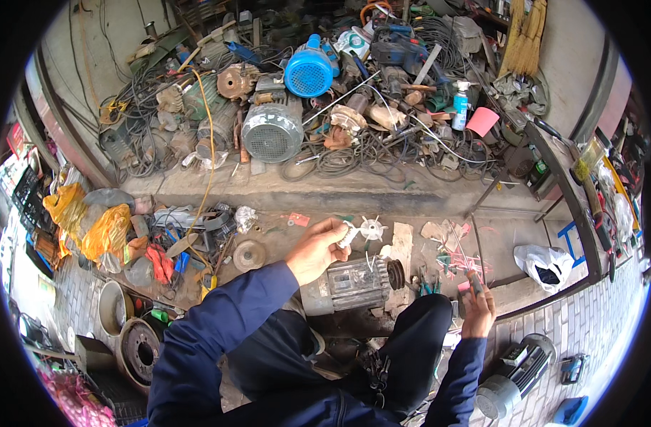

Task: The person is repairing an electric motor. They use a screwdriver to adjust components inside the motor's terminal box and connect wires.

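Observation:
My left hand (317, 250) is closed in a pinch on a small white part (348, 235), whose kind I cannot make out. It is raised just above the grey electric motor (350, 285), which lies on its side between my knees with a black pulley (395, 275) at its right end. A white bladed fan wheel (371, 228) is right of that hand, behind the motor. At the right, my right hand (478, 312) is wrapped round the handle of a screwdriver (474, 282), its thin shaft pointing up and away. Teal-handled pliers (428, 286) lie between motor and right hand.
Old motors, including a blue one (310, 72), and tangled cables cover the raised ledge (268, 186) ahead. Orange bags (106, 231) and scrap lie left. A metal frame (573, 186) and a white plastic bag (544, 266) are right; another grey motor (516, 376) lies on the paving.

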The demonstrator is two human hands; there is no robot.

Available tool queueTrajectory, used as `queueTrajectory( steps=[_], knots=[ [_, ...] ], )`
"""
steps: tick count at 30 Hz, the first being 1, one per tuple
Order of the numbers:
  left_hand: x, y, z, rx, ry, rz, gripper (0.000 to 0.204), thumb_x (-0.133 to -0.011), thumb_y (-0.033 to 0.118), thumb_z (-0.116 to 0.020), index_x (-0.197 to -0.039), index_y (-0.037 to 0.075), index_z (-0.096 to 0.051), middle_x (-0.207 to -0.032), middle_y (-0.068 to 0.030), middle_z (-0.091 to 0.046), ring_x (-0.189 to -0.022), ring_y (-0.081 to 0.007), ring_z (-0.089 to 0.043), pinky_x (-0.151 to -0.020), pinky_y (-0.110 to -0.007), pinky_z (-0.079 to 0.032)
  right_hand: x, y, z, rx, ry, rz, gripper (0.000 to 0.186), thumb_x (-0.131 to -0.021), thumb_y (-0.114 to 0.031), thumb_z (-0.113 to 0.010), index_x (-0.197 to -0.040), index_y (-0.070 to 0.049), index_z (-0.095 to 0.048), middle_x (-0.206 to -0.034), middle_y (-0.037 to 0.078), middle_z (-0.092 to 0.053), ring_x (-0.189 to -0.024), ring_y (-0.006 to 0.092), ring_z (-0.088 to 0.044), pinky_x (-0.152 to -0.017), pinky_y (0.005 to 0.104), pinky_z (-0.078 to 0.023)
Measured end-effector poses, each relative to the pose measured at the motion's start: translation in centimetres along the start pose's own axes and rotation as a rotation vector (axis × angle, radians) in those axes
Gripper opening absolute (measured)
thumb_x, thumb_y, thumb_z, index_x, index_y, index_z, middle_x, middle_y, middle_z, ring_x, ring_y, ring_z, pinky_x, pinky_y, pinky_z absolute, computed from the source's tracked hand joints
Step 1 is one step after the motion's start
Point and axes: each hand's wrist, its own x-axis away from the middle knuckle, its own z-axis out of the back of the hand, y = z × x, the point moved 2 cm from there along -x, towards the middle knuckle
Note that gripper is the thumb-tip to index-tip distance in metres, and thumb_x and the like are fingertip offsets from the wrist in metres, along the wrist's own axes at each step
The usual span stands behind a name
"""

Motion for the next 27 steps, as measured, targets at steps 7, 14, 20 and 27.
queueTrajectory(
  steps=[7, 14, 20, 27],
  knots=[
    [0.2, 0.0, -0.5, -0.077, -0.021, 0.064, 0.016, -0.104, 0.017, -0.064, -0.113, 0.003, -0.064, -0.095, -0.0037, -0.063, -0.085, -0.0153, -0.064, -0.075, -0.029, -0.052, -7.7, 16.8, 16.0, 0.074, 0.262, -0.371, 0.012, -0.091, -0.008, -0.073, -0.101, -0.003, -0.069, -0.096, 0.006, -0.073, -0.078, 0.0187, -0.067, -0.071, 0.0327, -0.056],
    [-0.3, -0.6, -0.6, -0.144, -0.099, 0.151, 0.021, -0.104, 0.013, -0.065, -0.12, 0.001, -0.062, -0.101, -0.0047, -0.063, -0.087, -0.0149, -0.065, -0.079, -0.029, -0.054, -8.1, 27.3, 20.6, 1.392, 0.161, -0.101, 0.025, -0.089, -0.02, -0.072, -0.096, 0.003, -0.073, -0.091, 0.014, -0.075, -0.079, 0.027, -0.072, -0.07, 0.0387, -0.057],
    [-0.5, -0.9, -0.7, -0.206, -0.131, 0.215, 0.026, -0.105, 0.019, -0.064, -0.126, 0.003, -0.062, -0.106, -0.004, -0.064, -0.089, -0.0135, -0.066, -0.078, -0.029, -0.056, -7.7, 29.3, 19.8, 1.62, 0.062, -0.167, 0.027, -0.089, -0.023, -0.07, -0.096, 0.003, -0.073, -0.09, 0.017, -0.075, -0.079, 0.0275, -0.073, -0.069, 0.0399, -0.056],
    [-0.5, -0.8, -1.1, -0.209, -0.161, 0.242, 0.039, -0.109, 0.026, -0.057, -0.14, 0.003, -0.055, -0.122, -0.0088, -0.066, -0.09, -0.0132, -0.065, -0.08, -0.03, -0.056, -8.4, 26.7, 21.1, 1.644, 0.014, 0.02, 0.029, -0.09, -0.025, -0.068, -0.096, 0.003, -0.073, -0.089, 0.021, -0.075, -0.079, 0.0281, -0.074, -0.068, 0.0412, -0.056]
  ],
)
